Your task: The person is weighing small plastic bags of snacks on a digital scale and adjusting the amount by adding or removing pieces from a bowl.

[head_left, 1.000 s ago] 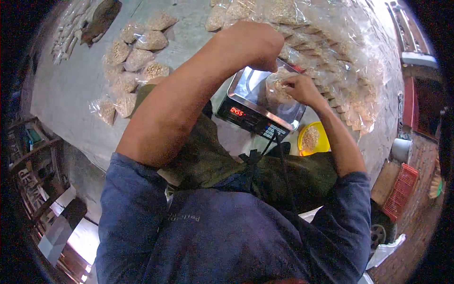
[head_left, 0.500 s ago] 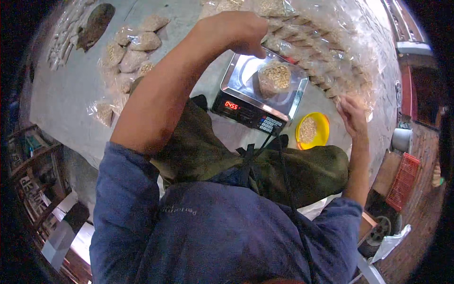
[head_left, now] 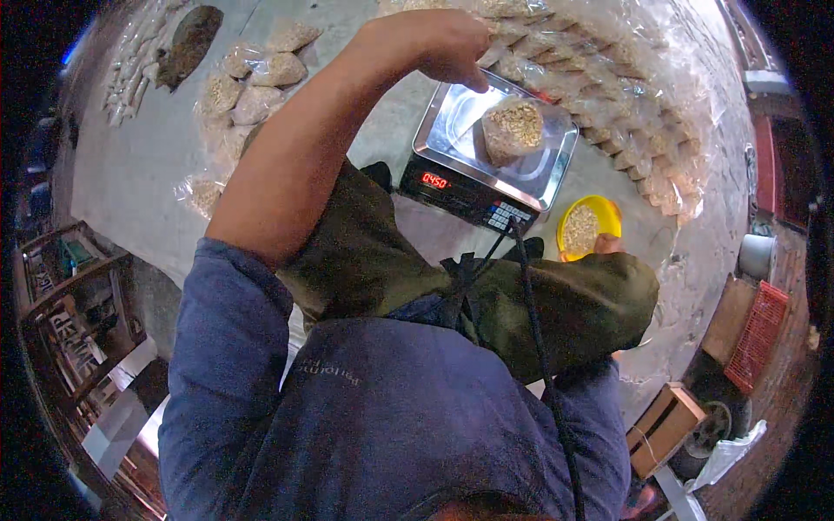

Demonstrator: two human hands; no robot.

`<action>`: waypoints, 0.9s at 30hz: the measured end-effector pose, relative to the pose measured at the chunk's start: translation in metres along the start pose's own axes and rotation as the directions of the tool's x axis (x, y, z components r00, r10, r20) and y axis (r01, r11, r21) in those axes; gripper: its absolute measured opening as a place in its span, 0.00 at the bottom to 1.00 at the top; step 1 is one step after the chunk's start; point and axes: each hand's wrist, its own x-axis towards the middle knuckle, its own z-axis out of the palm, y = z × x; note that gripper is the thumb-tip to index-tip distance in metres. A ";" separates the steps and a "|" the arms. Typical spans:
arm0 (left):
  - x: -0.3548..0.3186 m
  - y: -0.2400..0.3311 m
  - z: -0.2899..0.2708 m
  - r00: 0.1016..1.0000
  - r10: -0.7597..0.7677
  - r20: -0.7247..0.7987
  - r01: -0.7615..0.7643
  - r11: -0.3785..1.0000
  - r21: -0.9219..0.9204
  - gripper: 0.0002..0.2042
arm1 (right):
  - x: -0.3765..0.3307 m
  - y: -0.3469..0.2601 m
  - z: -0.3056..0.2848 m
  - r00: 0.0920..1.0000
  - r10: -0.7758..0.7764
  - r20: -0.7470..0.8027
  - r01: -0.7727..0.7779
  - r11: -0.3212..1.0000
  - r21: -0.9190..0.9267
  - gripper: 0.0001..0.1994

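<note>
A clear plastic bag of pale, nut-like pieces rests on the steel pan of a digital scale with a lit red display. My left hand reaches over the scale's far edge, back of the hand up and one finger pointing down. Its other fingers are hidden, so I cannot see whether it holds anything. To the right of the scale stands a yellow bowl holding similar loose pieces. My right hand is at the bowl's near right rim. My knee hides most of it, and its grip does not show.
Rows of filled clear bags line the far right. More filled bags lie at the left, beside a dark oblong thing. A red crate, a metal pot and a wooden box stand at the right.
My right hand has come from the near end of the bag rows down to the yellow bowl. The scale's digits have changed. My left hand stays over the far edge; the view has shifted slightly.
</note>
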 end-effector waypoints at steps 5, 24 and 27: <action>0.016 0.011 0.006 0.996 0.021 -0.083 -0.027 0.997 -0.069 0.23 | -0.010 0.046 -0.030 0.996 0.073 -0.045 -0.072 0.997 0.027 0.15; 0.105 0.004 0.103 0.949 0.213 -0.234 -0.241 0.966 -0.095 0.10 | -0.019 0.072 -0.036 0.989 -0.108 -0.104 0.105 0.994 -0.034 0.17; 0.068 -0.046 0.062 0.950 0.148 -0.273 -0.166 0.985 -0.043 0.10 | -0.015 0.078 -0.049 0.984 -0.140 -0.111 0.131 0.988 -0.087 0.17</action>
